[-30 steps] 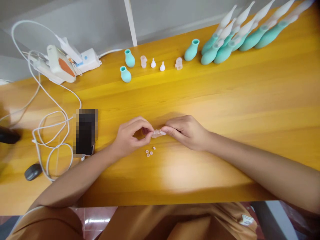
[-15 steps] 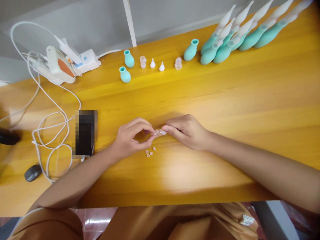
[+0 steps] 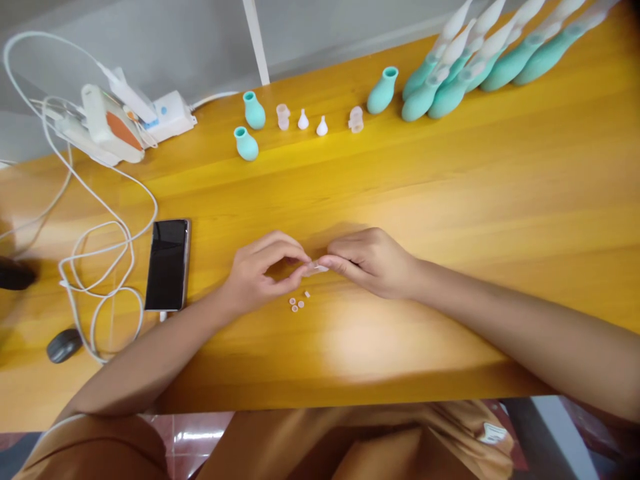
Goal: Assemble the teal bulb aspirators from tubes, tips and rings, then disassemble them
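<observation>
Between my two hands is a small clear plastic connector (image 3: 315, 268), mostly covered by fingertips. My left hand (image 3: 265, 270) pinches its left end between thumb and fingers. At its right end, my right hand (image 3: 373, 263) is closed with the thumb pressed along the piece; a whitish part shows by that thumb, its shape unclear. Just below the fingers lie several tiny pale rings (image 3: 295, 305) on the wooden table (image 3: 440, 220). Farther back stand two white nozzle tips (image 3: 322, 126), with a clear connector (image 3: 356, 120) to their right and another clear connector (image 3: 283, 117) to their left.
Turquoise rubber bulbs (image 3: 247, 144) stand near the back edge. Several bulbs with white tips (image 3: 450, 93) are grouped at the back right. On the left lie a phone (image 3: 169, 265), white cables (image 3: 100, 257), a power strip (image 3: 173, 119) and a black mouse (image 3: 65, 345).
The view has shifted slightly. Both hands keep their hold on the clear connector, and the right thumb now covers a little more of it.
</observation>
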Available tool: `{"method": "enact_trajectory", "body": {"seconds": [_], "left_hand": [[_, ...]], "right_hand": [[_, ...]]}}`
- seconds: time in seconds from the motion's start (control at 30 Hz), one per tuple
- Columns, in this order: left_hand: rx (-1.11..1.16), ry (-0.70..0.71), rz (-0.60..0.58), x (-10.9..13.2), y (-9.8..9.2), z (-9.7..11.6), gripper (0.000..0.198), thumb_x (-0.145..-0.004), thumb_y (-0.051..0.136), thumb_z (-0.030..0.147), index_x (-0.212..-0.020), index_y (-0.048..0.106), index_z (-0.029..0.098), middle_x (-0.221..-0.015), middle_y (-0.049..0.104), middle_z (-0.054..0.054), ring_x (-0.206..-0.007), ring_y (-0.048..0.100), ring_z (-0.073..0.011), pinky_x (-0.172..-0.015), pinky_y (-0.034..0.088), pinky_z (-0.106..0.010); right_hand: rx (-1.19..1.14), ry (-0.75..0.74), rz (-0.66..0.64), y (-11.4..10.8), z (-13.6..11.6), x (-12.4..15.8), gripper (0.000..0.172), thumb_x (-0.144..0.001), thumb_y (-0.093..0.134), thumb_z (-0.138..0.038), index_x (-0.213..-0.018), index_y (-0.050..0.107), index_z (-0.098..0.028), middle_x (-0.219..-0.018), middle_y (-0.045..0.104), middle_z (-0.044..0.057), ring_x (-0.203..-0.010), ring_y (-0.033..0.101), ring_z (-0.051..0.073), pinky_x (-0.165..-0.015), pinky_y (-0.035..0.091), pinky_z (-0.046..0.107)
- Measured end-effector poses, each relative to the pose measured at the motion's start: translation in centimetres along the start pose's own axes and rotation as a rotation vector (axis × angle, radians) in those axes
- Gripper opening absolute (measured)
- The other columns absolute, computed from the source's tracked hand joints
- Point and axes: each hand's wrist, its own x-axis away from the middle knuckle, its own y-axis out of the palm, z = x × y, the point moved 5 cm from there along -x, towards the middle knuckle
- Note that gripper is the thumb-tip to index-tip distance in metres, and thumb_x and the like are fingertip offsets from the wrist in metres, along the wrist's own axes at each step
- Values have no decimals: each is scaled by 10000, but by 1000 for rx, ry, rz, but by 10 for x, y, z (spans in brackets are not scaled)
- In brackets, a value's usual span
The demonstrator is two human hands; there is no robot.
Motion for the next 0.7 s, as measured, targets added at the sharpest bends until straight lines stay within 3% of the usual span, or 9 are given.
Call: {"method": "enact_trajectory", "body": {"seconds": [0.3,0.47,0.6,0.7], "left_hand": [[-23,27,-8,1,0,1,137,-972,768,127,-1086,747,199,-997,796,-55,-897,764,-149,-812,642,-269],[-25,58,-3,2,0,3,193,-995,772,152,-1176,757,219,-1074,823,-74,-966,798,-166,-871,672,-287],[-86,94,0,3,-1,7,348,-985,821,202,-1322,735,210,-1208,822,-113,-1081,806,-190,-976,676,-321],[-125,114,14,5,-2,9,456,-954,867,239,-1377,707,189,-1236,821,-125,-1116,804,-204,-1015,671,-337]], "right_hand": [[-68,-15,52,-4,-2,-1,429,-1177,517,-355,-859,744,-178,-720,724,15,-593,604,112,-625,385,260],[-196,63,79,-6,2,-2,450,-1171,526,-397,-869,784,-185,-693,716,5,-591,624,110,-624,421,238],[-371,215,111,-6,5,-3,539,-1153,526,-526,-837,796,-182,-612,642,-20,-514,519,98,-588,422,232],[-534,311,146,-2,3,-2,585,-1131,547,-572,-745,756,-186,-505,489,-56,-464,398,96,-594,440,234]]}}
